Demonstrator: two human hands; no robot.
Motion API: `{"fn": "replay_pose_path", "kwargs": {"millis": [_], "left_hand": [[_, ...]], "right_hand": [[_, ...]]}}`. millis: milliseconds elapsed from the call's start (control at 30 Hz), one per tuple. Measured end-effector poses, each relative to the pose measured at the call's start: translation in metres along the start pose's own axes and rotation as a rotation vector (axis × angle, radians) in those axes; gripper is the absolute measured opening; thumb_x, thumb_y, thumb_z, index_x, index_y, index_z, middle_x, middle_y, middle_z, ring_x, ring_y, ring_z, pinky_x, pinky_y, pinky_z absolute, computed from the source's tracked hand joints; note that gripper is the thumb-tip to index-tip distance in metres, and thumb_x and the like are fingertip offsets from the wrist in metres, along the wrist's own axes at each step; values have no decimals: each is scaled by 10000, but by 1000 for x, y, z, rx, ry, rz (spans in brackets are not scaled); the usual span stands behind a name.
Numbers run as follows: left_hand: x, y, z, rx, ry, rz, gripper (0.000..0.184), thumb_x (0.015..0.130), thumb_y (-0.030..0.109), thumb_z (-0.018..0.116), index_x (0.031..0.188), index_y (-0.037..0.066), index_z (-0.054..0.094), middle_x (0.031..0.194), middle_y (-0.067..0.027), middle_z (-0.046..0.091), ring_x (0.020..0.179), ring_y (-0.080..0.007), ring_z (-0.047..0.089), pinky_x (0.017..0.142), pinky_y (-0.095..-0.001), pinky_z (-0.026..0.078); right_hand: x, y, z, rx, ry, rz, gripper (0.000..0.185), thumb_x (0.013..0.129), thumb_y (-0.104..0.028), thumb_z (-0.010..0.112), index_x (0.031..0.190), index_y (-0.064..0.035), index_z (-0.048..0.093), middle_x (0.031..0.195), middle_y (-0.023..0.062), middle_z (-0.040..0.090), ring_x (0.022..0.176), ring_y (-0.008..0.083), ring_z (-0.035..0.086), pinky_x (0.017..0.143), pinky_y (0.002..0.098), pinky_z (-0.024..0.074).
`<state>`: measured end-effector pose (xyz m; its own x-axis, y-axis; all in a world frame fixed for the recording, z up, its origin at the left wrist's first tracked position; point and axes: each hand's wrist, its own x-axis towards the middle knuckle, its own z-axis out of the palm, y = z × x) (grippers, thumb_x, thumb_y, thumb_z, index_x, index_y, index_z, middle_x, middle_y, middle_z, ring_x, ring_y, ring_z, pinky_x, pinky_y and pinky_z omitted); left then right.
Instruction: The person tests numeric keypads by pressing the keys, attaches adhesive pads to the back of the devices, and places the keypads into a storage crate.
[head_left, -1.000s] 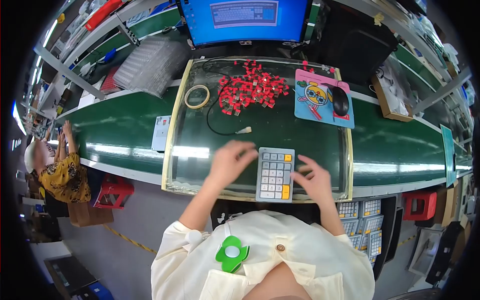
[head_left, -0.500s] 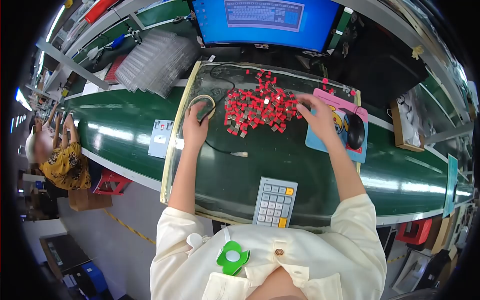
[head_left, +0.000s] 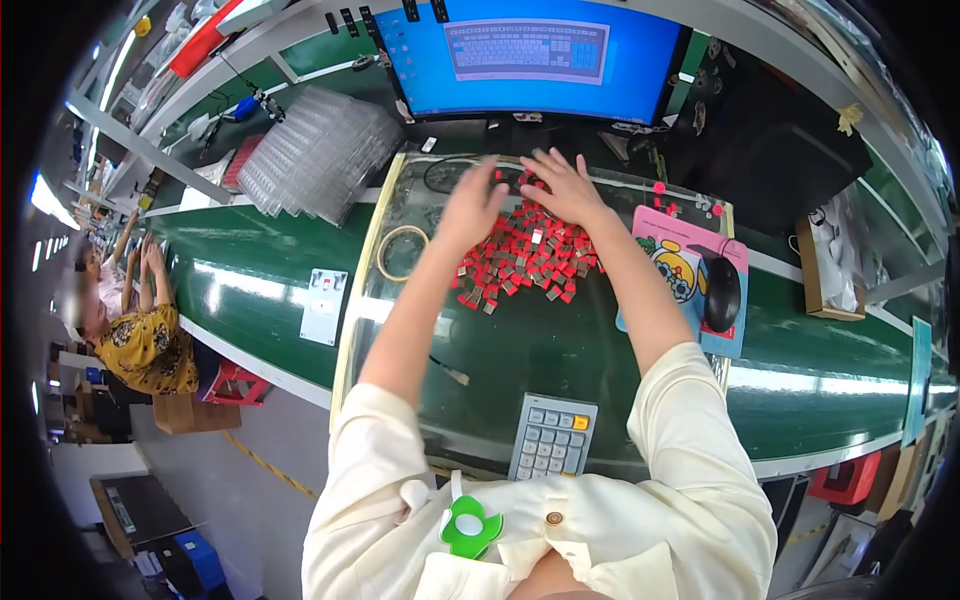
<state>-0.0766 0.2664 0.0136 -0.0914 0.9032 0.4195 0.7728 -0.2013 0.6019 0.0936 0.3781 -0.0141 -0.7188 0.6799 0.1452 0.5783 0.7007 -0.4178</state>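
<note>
A pile of small red pieces with metal plug ends, like USB dongles (head_left: 530, 255), lies on the green mat (head_left: 540, 350). My left hand (head_left: 474, 207) is over the pile's upper left edge, fingers stretched out and slightly blurred. At the pile's top, my right hand (head_left: 566, 192) has its fingers spread over the pieces. Neither hand visibly grips a piece, though what lies under the fingers is partly hidden. A black cable, with its plug end (head_left: 452, 372) on the mat, passes beneath my left forearm. Left of that arm is a tape ring (head_left: 384, 256).
A grey number pad (head_left: 552, 440) sits near my body. To the right are a mouse (head_left: 721, 293) and a colourful mouse pad (head_left: 652, 222). Behind stands a monitor (head_left: 540, 90); clear plastic trays (head_left: 315, 150) are stacked at left. Another person (head_left: 150, 345) sits far left.
My left hand has moved from beside the tape ring and cable to the pile's upper left. My right hand has moved from the pile's right side to its top. The view has shifted slightly.
</note>
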Motion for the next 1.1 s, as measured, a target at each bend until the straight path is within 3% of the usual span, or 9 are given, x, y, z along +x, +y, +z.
{"fn": "replay_pose_path", "kwargs": {"millis": [33, 133, 333, 533, 633, 733, 800, 900, 1100], "left_hand": [[8, -2, 17, -47, -50, -70, 507, 908, 249, 505, 1319, -21, 384, 1301, -252, 451, 1219, -387, 428, 1008, -442, 352], [10, -15, 43, 387, -243, -146, 568, 937, 346, 417, 1373, -3, 317, 1410, -211, 347, 1312, -347, 337, 1055, -529, 268], [-32, 15, 42, 453, -269, 88, 520, 945, 327, 395, 1350, 2, 374, 1420, -189, 348, 1302, -328, 366, 1073, -503, 250], [-66, 41, 34, 276, -251, 115, 481, 935, 296, 443, 1337, 34, 399, 1401, -185, 371, 1290, -330, 374, 1067, -503, 258], [-76, 53, -4, 257, -96, 142, 440, 880, 190, 549, 1295, 77, 458, 1331, -194, 434, 1218, -363, 424, 1016, -486, 322], [-99, 29, -34, 370, 126, 76, 258, 797, 212, 662, 1005, 78, 589, 1310, -197, 449, 1205, -401, 409, 955, -492, 357], [-113, 30, -49, 492, 13, -29, 186, 785, 232, 679, 894, 96, 613, 1327, -181, 442, 1243, -410, 370, 965, -541, 332], [-123, 12, -42, 377, 0, -29, 198, 769, 266, 681, 778, 88, 596, 1351, -177, 413, 1282, -422, 321, 974, -626, 289], [-122, 36, -54, 522, -59, -12, 229, 755, 277, 679, 767, 63, 597, 1385, -163, 375, 1329, -407, 249, 985, -659, 247]], "right_hand": [[0, 0, 0, -21, -34, -6, 605, 875, -559, 444, 1378, -226, 393, 1475, 83, 293, 1387, 266, 204, 1110, 537, 74], [-17, 0, -2, -81, -75, -49, 665, 879, -589, 403, 1410, -194, 334, 1490, 61, 265, 1390, 243, 200, 1123, 507, 73], [-73, -13, -11, -127, -194, -45, 757, 874, -651, 332, 1456, -179, 224, 1515, 89, 181, 1407, 257, 128, 1128, 493, 50], [-119, -35, -25, -25, -329, 48, 818, 858, -690, 313, 1464, -154, 190, 1520, 135, 127, 1413, 273, 81, 1126, 491, 50], [-132, -42, -49, -41, -87, 18, 710, 875, -571, 451, 1408, -119, 326, 1469, 177, 257, 1378, 330, 197, 1109, 493, 145], [-149, -30, -63, -33, 136, 38, 530, 908, -424, 494, 1328, -103, 450, 1403, 171, 385, 1341, 352, 281, 1083, 508, 211], [-159, -13, -58, -138, 178, 106, 474, 930, -373, 467, 1320, -105, 458, 1406, 143, 389, 1343, 342, 280, 1082, 520, 207], [-172, -3, -44, -265, 138, 156, 433, 940, -332, 447, 1312, -113, 469, 1385, 127, 415, 1338, 328, 290, 1083, 525, 203], [-198, -13, -54, -332, 373, 159, 383, 873, -266, 549, 1220, -103, 543, 1334, 100, 456, 1313, 357, 307, 1073, 566, 188]]}}
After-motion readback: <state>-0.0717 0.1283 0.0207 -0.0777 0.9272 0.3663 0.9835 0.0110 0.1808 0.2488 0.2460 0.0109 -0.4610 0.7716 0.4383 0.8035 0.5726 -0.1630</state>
